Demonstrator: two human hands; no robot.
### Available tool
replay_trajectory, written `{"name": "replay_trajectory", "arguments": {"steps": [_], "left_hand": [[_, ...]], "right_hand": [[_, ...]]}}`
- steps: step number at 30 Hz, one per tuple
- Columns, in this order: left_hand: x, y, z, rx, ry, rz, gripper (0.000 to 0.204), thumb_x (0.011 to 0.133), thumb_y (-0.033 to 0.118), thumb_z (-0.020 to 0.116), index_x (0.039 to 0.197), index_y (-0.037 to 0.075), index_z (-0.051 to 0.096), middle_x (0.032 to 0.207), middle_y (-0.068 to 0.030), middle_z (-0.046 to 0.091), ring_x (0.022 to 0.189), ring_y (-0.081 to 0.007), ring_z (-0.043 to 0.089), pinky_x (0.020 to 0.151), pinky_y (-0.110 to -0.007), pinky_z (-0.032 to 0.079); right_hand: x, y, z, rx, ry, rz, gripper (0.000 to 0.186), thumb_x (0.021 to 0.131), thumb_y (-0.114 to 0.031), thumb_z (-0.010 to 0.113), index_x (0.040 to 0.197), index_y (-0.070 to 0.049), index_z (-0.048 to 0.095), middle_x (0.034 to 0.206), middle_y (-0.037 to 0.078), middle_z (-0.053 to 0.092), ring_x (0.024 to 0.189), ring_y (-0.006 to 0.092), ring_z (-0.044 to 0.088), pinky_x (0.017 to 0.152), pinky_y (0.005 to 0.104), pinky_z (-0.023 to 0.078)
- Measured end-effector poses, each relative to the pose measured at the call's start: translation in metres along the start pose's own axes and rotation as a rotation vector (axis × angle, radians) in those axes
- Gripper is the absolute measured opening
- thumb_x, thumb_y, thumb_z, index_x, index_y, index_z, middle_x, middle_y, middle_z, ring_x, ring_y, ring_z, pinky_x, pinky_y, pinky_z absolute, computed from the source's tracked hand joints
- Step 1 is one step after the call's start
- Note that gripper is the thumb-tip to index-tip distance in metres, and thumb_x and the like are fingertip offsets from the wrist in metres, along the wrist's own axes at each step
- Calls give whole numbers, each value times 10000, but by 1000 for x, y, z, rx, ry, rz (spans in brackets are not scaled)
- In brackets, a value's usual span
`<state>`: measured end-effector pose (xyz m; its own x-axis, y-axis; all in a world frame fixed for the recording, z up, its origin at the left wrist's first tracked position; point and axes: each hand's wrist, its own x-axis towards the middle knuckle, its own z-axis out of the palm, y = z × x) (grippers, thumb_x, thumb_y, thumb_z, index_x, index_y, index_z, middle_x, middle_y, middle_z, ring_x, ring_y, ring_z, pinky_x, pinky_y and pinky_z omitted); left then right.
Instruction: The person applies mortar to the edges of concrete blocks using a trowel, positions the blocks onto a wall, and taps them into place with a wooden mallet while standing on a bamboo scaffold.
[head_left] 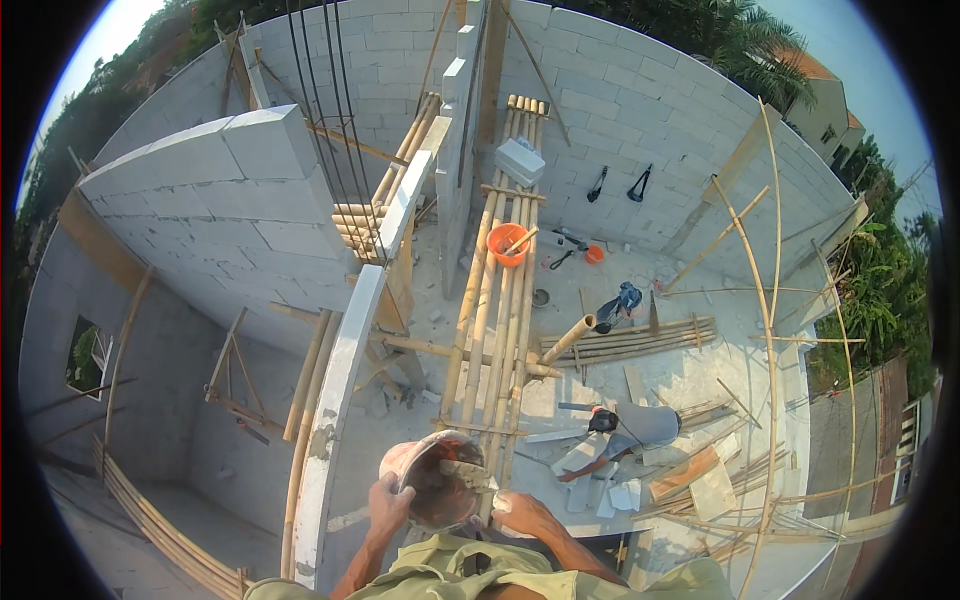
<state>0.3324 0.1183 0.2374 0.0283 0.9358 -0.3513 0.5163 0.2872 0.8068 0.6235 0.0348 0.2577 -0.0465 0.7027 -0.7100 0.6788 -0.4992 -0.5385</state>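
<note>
At the bottom centre, my left hand (388,502) grips the rim of a mortar-smeared bucket (400,457), which is tilted so that its stained inside shows. My right hand (525,514) is closed just to the right of the bucket, around the handle end of a trowel (466,472). The trowel's blade reaches into the bucket's mouth and carries grey residue. Close by on my left runs the narrow top of a block wall (345,365), with patches of mortar on its near part.
A bamboo pole platform (498,345) stretches ahead, bearing an orange bucket (508,243) and pale blocks (520,160). Rebar rods (330,100) rise at the left. Far below, a person (645,427) bends among cut blocks and boards. Bamboo poles (770,300) stand at the right.
</note>
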Motion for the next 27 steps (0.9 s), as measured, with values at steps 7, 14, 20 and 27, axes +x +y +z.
{"name": "replay_trajectory", "arguments": {"steps": [7,14,20,27], "left_hand": [[53,45,-6,-157,-2,-27,151,741,110,667,785,-24,614,675,0,550,633,-94,479,564,-312,396],[146,112,5,-130,-17,16,135,748,102,665,749,-4,582,661,19,512,619,-83,450,546,-303,370],[245,170,37,-153,49,39,219,759,121,675,701,10,494,635,1,452,621,-104,417,549,-330,347],[348,282,67,-256,83,-9,155,806,22,606,928,-61,653,813,-12,608,718,-85,512,628,-269,420]], "right_hand": [[21,-62,-59,24,37,53,452,912,-342,633,1241,-36,680,1169,284,709,1133,463,660,974,518,515],[77,-74,-132,113,108,63,556,884,-378,654,1322,-36,646,1216,290,697,1169,470,646,1011,512,502],[163,-69,-225,66,107,19,510,889,-362,660,1263,-15,652,1178,292,700,1136,477,651,978,516,512],[215,-95,-382,113,146,-10,461,914,-319,638,1267,-22,647,1118,280,711,1069,468,668,952,527,515]]}}
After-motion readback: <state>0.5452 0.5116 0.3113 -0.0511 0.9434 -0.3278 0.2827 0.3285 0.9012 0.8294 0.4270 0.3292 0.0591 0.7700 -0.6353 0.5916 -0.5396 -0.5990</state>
